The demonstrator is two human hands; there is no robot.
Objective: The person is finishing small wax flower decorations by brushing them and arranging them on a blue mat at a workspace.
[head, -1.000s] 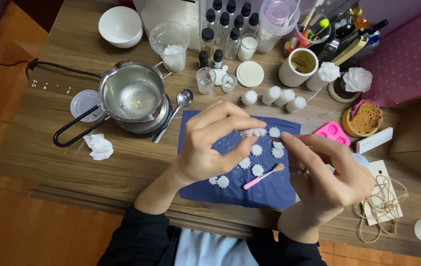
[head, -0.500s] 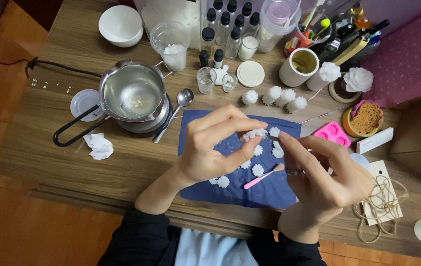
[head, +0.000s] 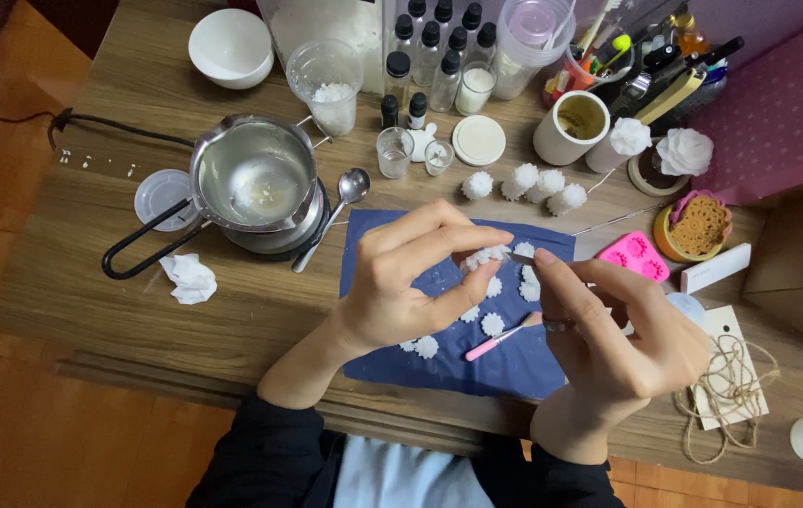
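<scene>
My left hand [head: 401, 282] pinches a small white wax flower [head: 486, 255] between thumb and fingers, lifted over a dark blue mat [head: 514, 362]. My right hand [head: 622, 334] is just to the right of it and holds a thin grey-tipped tool [head: 521, 256]. The tool's tip touches the flower's right edge. Several more white wax flowers [head: 492, 325] lie on the mat under my hands. A pink-handled brush [head: 491, 343] lies among them. Most of the tool is hidden by my fingers.
A steel pot [head: 253, 179] with a black handle sits on a warmer at the left, with a spoon [head: 350, 188] beside it. A white bowl [head: 229, 47], dropper bottles [head: 434, 47], a pink mould [head: 634, 252] and twine [head: 726, 395] crowd the wooden table.
My right hand has moved slightly left, bringing the tool's tip up to the flower. My left hand has held the flower nearly still.
</scene>
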